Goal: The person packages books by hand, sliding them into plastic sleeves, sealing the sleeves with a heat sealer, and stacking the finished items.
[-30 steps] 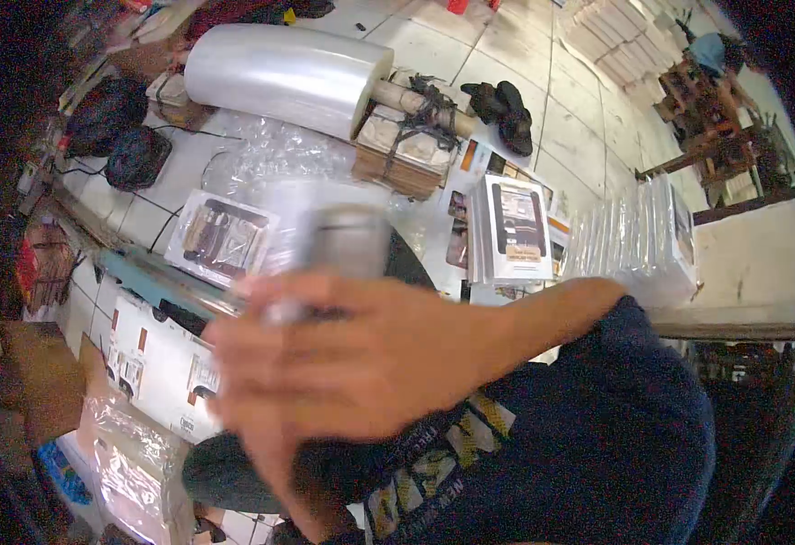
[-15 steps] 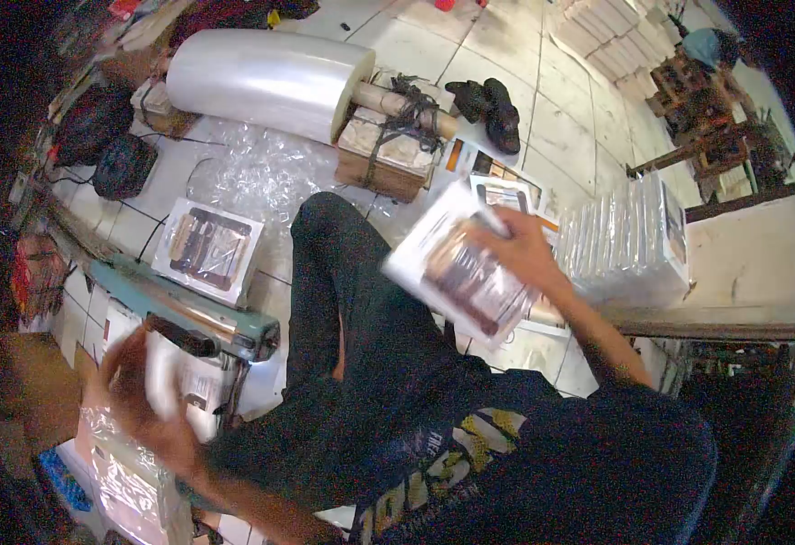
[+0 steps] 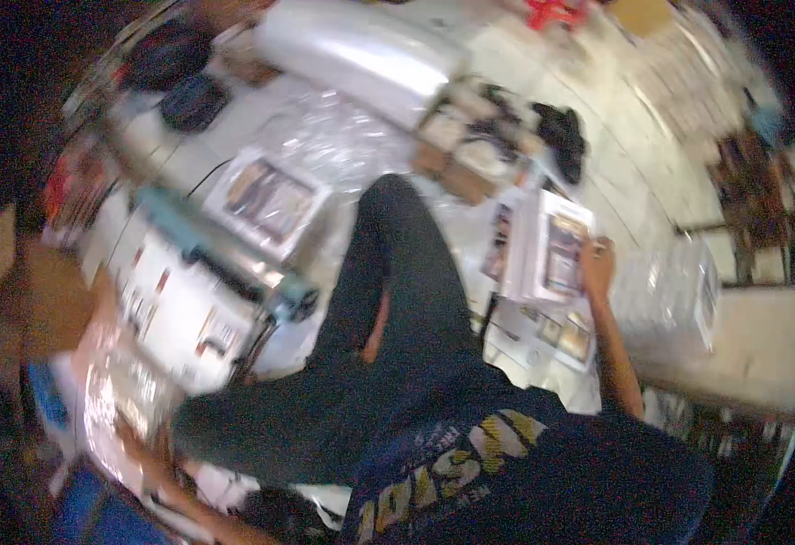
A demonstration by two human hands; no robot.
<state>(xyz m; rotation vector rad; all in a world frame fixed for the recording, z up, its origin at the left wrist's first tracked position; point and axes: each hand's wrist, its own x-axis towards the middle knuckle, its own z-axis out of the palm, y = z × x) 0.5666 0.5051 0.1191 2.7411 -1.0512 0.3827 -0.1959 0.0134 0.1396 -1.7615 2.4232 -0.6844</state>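
My right hand [image 3: 596, 259], having set the white printed card pack [image 3: 554, 254] down, is resting against the stack; grip unclear. Left hand hidden.

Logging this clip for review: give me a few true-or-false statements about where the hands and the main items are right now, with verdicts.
1. The right hand rests at a stack of white printed packs. True.
2. The large roll of clear film stands upright on end. False: it lies on its side on the tiled floor.
3. A wrapped pack lies on the floor beyond the teal sealer bar. True.
4. The left hand holds a metal cylinder up at the camera. False: no cylinder shows; the left arm reaches low left, its hand too blurred to judge.
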